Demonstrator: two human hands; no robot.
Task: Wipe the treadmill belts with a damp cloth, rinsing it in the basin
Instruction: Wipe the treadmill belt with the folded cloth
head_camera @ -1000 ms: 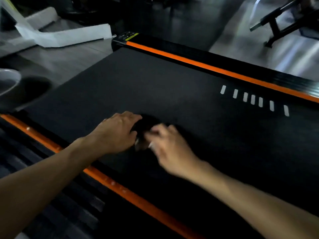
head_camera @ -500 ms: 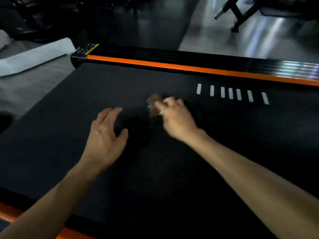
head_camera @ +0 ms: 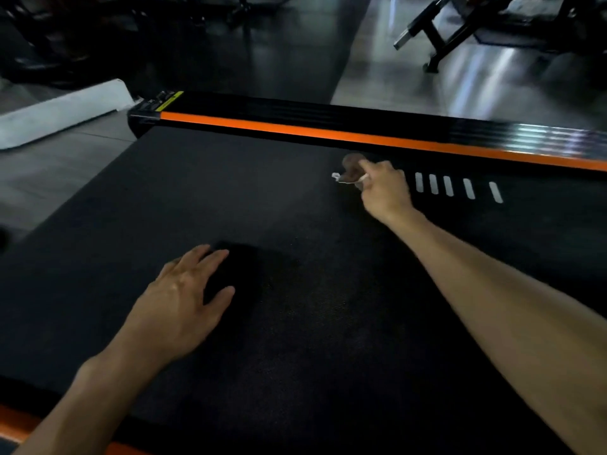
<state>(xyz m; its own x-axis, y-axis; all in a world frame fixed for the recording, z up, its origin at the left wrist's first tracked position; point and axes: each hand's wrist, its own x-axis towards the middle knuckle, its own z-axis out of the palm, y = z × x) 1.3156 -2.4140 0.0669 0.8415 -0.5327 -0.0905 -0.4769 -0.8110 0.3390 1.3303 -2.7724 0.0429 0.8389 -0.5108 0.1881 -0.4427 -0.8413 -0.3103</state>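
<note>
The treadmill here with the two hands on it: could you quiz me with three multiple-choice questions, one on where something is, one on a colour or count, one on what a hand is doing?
1. Where is the cloth?
A. On the belt near the far orange rail
B. On the floor beside the treadmill
C. Under the left hand

2. What colour is the stripe along the far side rail?
A. Blue
B. Orange
C. Green

3. What is the left hand doing?
A. Gripping the cloth
B. Lying open, fingers spread, over the belt
C. Clenched into a fist

Answers:
1 A: the right hand holds the brownish cloth against the belt just short of that rail, beside the white dashes.
2 B: a bright orange band runs its length.
3 B: its fingers are straight and hold nothing.
</note>
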